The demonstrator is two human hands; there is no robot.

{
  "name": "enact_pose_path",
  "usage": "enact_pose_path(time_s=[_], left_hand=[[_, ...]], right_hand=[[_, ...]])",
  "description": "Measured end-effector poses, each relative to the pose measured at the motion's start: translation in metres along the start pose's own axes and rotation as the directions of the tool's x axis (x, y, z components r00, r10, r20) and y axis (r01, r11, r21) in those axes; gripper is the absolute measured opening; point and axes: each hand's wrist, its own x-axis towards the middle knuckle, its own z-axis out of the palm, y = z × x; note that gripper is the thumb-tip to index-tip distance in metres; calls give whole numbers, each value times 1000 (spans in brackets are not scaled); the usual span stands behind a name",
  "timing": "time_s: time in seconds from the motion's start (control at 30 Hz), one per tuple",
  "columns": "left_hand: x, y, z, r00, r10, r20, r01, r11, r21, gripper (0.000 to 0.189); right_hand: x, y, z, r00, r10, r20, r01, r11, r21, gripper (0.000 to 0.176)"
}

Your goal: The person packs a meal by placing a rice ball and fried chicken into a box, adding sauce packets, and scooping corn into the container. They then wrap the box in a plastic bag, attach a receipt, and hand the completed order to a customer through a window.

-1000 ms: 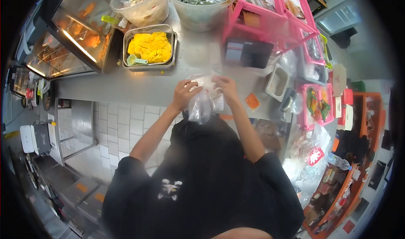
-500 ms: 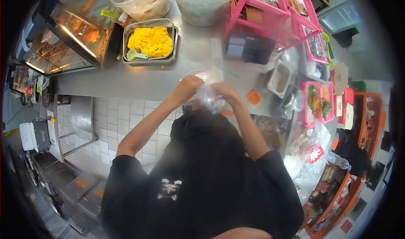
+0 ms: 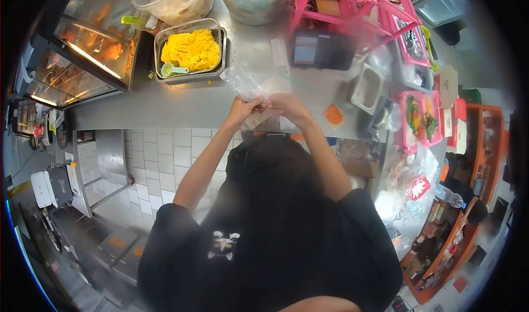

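A clear plastic bag is pinched between my two hands over the front edge of the steel counter. My left hand is closed on one side of it, with the fingers curled. My right hand meets it from the other side, fingertips pressed together on the plastic. Part of the bag spreads out beyond my left hand, and a pale piece hangs below the fingers. Right of my right hand lies a small flat packet of orange sauce.
Behind my hands stand a steel tray of yellow food with a small scoop, two plastic tubs, a dark tablet and pink baskets. A steel pan is at right, a glass food warmer at left.
Both hands have come closer together, almost touching. The bag, bunched below the hands before, now extends up and to the left. The view has shifted slightly.
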Motion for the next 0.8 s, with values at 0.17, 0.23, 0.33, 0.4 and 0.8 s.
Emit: enact_pose_path(time_s=[0.17,0.23,0.33,0.4,0.8], left_hand=[[1,-2,-3,1000,11,9,-11,1000,4,17],[1,-3,-3,1000,21,6,-21,1000,9,17],[4,-6,-4,1000,20,16,-20,1000,9,16],[6,-7,-3,999,32,-5,-32,998,50,18],[-5,-16,21,921,320,-221,-286,942,176,13]], right_hand=[[5,3,-3,1000,29,-5,-28,996,79,16],[1,-2,5,1000,29,-9,-28,994,106,16],[-9,-7,17,998,-14,-64,14,1000,0,15],[-10,-4,23,988,-132,-81,101,943,-316,16],[12,15,19,680,-732,-41,253,287,-924,13]])
